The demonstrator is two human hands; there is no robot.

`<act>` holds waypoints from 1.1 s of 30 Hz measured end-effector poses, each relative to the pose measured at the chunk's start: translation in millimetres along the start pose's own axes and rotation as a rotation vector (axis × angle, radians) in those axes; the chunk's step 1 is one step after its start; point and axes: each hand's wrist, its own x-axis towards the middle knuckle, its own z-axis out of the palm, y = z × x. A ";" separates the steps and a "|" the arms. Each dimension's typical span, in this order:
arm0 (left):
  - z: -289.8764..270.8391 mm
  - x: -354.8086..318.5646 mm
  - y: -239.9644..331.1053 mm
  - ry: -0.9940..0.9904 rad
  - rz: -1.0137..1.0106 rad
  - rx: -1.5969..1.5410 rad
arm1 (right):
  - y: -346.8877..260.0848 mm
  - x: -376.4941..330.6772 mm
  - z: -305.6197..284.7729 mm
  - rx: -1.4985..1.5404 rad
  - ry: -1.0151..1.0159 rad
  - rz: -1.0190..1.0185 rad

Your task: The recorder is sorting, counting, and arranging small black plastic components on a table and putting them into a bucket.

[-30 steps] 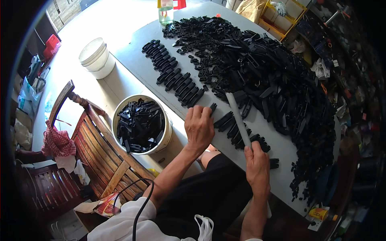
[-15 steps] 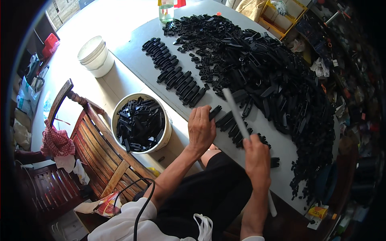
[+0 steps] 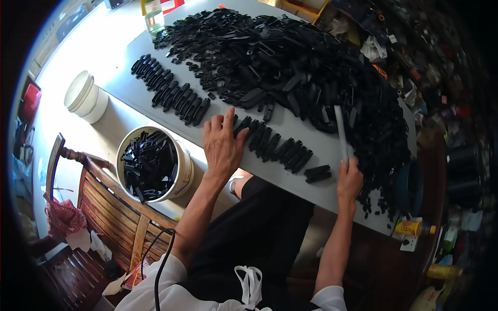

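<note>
My left hand (image 3: 222, 145) is open, fingers spread, over the table's near edge at the left end of a row of black plastic clips (image 3: 272, 142). Its thumb and forefinger lie around the row's end clip; whether they touch it I cannot tell. My right hand (image 3: 349, 181) is closed around a pale grey rod (image 3: 340, 129), which points away from me over the pile's edge. Between the hands, a couple of black clips (image 3: 317, 173) lie apart from the row. Another row of black clips (image 3: 171, 90) stretches along the table farther left.
A large heap of loose black parts (image 3: 301, 67) covers the far and right side of the grey table (image 3: 207, 133). Left of it stand a white bucket full of black parts (image 3: 150, 166), a closed white bucket (image 3: 85, 98) and a wooden chair (image 3: 104, 202). A clear jar (image 3: 153, 18) stands at the back.
My left hand has let go of the black clip it held and spread its fingers. My right hand has moved right with the rod, away from the row. The whole view has shifted.
</note>
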 end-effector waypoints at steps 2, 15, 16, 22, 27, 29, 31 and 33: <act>3.2 -0.2 8.9 -0.080 0.043 0.058 | 5.0 5.8 6.2 -0.134 0.044 -0.030; 33.9 -18.1 32.6 -0.218 0.128 0.208 | 22.0 -8.3 2.8 -0.228 0.210 -0.078; 34.9 -18.8 30.8 -0.219 0.133 0.209 | 17.4 -15.0 1.7 -0.098 0.221 -0.215; 31.6 -18.8 33.5 -0.212 0.141 0.180 | -58.0 -26.8 5.4 0.070 -0.140 -0.619; 26.5 -21.6 28.9 -0.056 0.117 0.121 | -96.0 -21.9 26.2 0.031 -0.097 -0.748; 20.3 -21.4 26.9 0.006 0.070 0.132 | -110.1 -19.7 31.2 0.062 -0.065 -0.776; 11.4 -20.6 15.1 0.088 0.027 0.158 | -128.5 -22.7 37.3 0.116 -0.060 -0.824; 1.0 -20.5 -1.4 0.117 -0.081 0.146 | -146.8 -26.7 43.5 0.170 -0.058 -0.867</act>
